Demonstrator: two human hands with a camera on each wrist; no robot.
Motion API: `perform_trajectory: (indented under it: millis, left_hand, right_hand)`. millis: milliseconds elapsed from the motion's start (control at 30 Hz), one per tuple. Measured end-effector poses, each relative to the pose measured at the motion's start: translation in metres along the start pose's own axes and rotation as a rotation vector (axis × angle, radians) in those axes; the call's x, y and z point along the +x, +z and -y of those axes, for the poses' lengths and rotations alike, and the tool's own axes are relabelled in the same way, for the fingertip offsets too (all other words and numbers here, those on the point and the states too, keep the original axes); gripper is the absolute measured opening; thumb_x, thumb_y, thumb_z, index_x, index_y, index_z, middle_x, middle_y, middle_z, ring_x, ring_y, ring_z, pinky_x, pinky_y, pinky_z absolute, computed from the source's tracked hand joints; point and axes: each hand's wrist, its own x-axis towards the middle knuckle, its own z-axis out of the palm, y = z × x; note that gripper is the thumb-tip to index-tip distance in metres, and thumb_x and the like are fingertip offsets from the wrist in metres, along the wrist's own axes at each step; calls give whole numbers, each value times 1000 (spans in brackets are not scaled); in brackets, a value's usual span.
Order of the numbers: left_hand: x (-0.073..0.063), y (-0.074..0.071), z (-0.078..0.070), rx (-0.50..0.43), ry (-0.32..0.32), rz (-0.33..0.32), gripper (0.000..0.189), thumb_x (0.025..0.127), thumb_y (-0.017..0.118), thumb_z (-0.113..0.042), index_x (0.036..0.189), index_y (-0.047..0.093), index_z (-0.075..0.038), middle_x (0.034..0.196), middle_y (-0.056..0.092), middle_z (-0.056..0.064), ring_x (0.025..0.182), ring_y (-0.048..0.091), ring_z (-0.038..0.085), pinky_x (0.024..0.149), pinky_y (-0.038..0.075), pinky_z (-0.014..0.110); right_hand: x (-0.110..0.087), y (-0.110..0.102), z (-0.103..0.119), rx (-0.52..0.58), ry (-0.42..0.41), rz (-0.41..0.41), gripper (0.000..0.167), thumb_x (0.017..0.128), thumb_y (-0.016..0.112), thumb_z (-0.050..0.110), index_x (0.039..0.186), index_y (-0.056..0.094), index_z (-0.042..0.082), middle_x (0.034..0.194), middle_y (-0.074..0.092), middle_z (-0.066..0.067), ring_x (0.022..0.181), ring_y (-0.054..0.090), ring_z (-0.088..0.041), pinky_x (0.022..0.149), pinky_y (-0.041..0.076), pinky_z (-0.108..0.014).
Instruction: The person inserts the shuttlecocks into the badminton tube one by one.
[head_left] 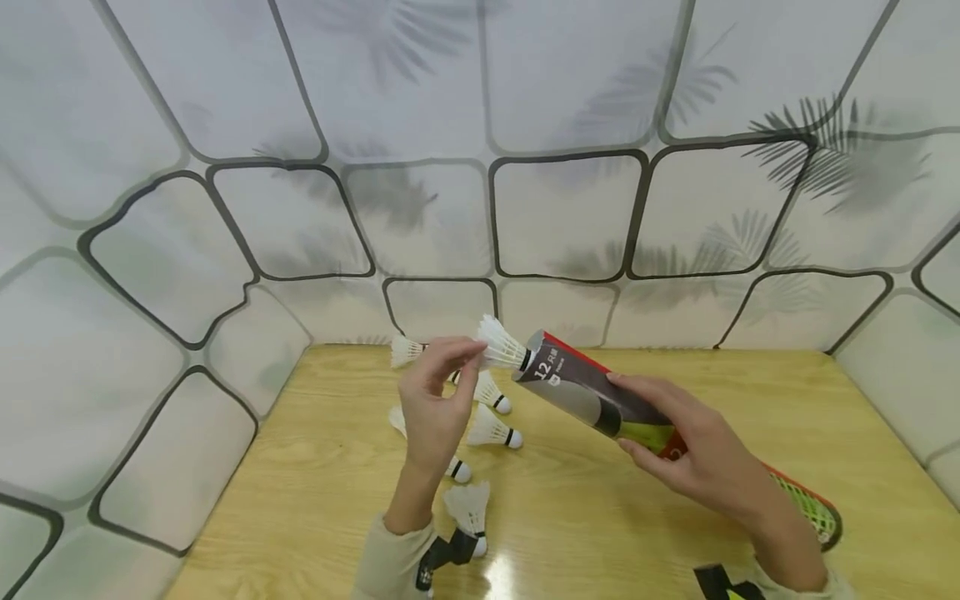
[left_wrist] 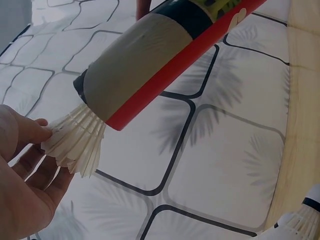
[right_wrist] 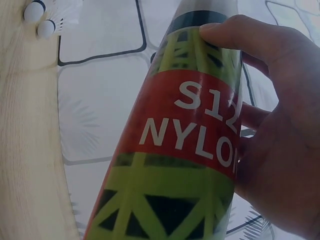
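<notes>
A white shuttlecock (head_left: 502, 343) sits at the mouth of a printed tube (head_left: 573, 385), its cork end inside and its feather skirt outside. My left hand (head_left: 438, 400) pinches the skirt's edge between thumb and fingers, and the left wrist view shows that hand (left_wrist: 30, 175) at the feathers (left_wrist: 77, 137). Round the tube's middle, my right hand (head_left: 701, 442) grips with thumb and fingers on either side. The tube slants, mouth up toward the left. Close up in the right wrist view, the tube (right_wrist: 175, 125) shows red and green print with the word NYLON.
Several loose shuttlecocks lie on the wooden table (head_left: 585, 517) around and behind my left arm, among them one shuttlecock (head_left: 495, 429) near the middle and another (head_left: 468, 510) by the sleeve. A patterned cloth wall (head_left: 562, 217) encloses the table's back and sides.
</notes>
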Motion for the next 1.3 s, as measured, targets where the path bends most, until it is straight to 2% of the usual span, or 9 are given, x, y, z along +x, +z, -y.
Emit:
perform_trajectory:
  millis: [167,300,533,867,1000,1100,1300]
  left_hand:
    - [-1,1,2,-30,-17,28,15,91,64,17,101,72,10,97,69,23,94,68,18,87,59,33]
    - [-5,6,3,-44,-16,76,15,92,65,15,103,72,9,99,70,22,95,68,19,85,60,33]
    - [-8,12,3,-46,-32,145,18,93,66,13,108,72,6,105,70,19,99,69,22,87,60,36]
    - [-10,18,4,-128,-28,216,18,94,61,15,109,70,9,108,69,22,103,67,23,91,58,38]
    - [-10,17,5,-124,-33,243,19,95,60,15,111,69,8,108,70,21,94,68,21,80,59,29]
    - [-10,16,6,-116,-44,264,19,96,60,14,111,69,7,107,71,20,84,65,19,70,55,23]
    - [-11,14,5,-110,-73,291,21,96,60,13,114,69,7,109,71,21,83,64,13,68,52,21]
  right_hand:
    - [3,2,3,7,-4,13,78,86,84,8,152,48,28,142,55,1,95,57,-16,56,52,-22]
    - [3,2,5,30,3,21,77,86,83,8,152,48,28,142,55,0,90,58,-16,52,52,-22]
    - [3,3,7,51,32,30,76,87,83,9,152,49,29,142,55,1,88,59,-16,52,53,-23]
    - [0,-1,9,37,70,43,76,88,82,11,152,47,33,144,54,1,91,60,-18,54,54,-23]
    - [0,-2,9,22,69,41,77,88,82,10,152,47,33,144,54,0,90,60,-18,53,53,-23]
    - [0,-1,9,20,61,37,78,87,82,8,152,47,32,144,54,0,90,59,-17,53,53,-23]
    - [0,-2,9,27,58,29,79,86,83,5,152,48,30,143,54,1,90,59,-17,52,52,-23]
